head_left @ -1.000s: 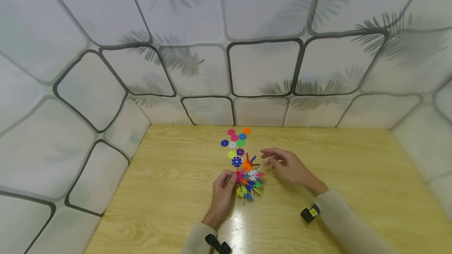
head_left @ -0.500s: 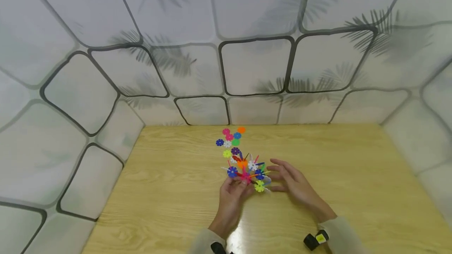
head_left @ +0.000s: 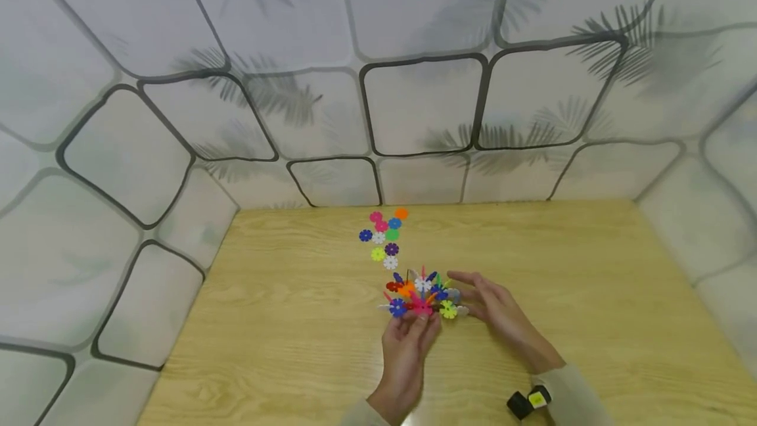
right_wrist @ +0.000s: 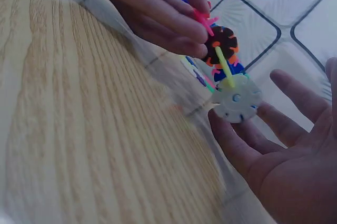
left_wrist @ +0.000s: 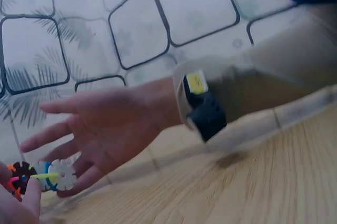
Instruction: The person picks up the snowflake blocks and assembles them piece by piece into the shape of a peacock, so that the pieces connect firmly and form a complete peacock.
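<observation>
My left hand (head_left: 405, 354) pinches a pink snowflake disc (head_left: 421, 306) at the near side of a cluster of interlocked plastic snowflake discs (head_left: 407, 289). Blue, orange, white, red and yellow-green discs stick out of the cluster at many angles. My right hand (head_left: 497, 311) lies just right of it, fingers spread and fairly straight, the fingertips at its right edge. In the right wrist view a pale white disc (right_wrist: 238, 98) sits close against the right fingers, and a dark brown disc (right_wrist: 222, 45) shows beside the left fingertips. The left hand covers part of the cluster's near side.
Several loose snowflake discs, among them a green one (head_left: 392, 235) and a white one (head_left: 390, 262), lie flat on the wooden table (head_left: 284, 321) behind the cluster. A patterned wall covering (head_left: 422, 107) rises at the table's back edge.
My left hand has shifted right with the cluster and turned it, so the blue disc now sits at its near left. My right hand has come lower and closer to its right edge.
</observation>
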Available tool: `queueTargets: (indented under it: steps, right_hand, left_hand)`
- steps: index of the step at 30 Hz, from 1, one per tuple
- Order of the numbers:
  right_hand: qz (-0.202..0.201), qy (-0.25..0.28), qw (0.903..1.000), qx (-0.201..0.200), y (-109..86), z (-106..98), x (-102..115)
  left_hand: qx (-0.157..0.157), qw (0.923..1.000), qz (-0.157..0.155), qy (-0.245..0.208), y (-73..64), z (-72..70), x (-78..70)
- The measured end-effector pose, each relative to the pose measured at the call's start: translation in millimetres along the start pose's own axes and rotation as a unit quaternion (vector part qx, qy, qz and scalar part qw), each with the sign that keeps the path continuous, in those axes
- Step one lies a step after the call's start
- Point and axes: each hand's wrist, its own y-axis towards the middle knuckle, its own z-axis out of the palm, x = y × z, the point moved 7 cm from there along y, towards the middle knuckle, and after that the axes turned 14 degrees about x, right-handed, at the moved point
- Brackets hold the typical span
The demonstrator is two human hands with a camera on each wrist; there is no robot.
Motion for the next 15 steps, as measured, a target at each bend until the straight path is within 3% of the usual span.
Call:
queueTargets:
  steps: [4, 10, 15]
  right_hand:
    - [0.011, -0.002, 0.9999, -0.001, 3.6, -1, -5]
    - [0.02, -0.02, 0.9996, 0.0, 0.2, -1, -5]
    - [0.021, -0.117, 0.9925, -0.028, -15.8, 2, 0]
  left_hand:
    - [0.014, 0.9998, -0.011, -0.012, -2.4, 5.5, 5.5]
    - [0.055, 0.9958, -0.058, -0.045, -8.9, 6.1, 22.9]
    - [0.089, 0.9871, -0.099, -0.088, -15.8, 3.9, 33.4]
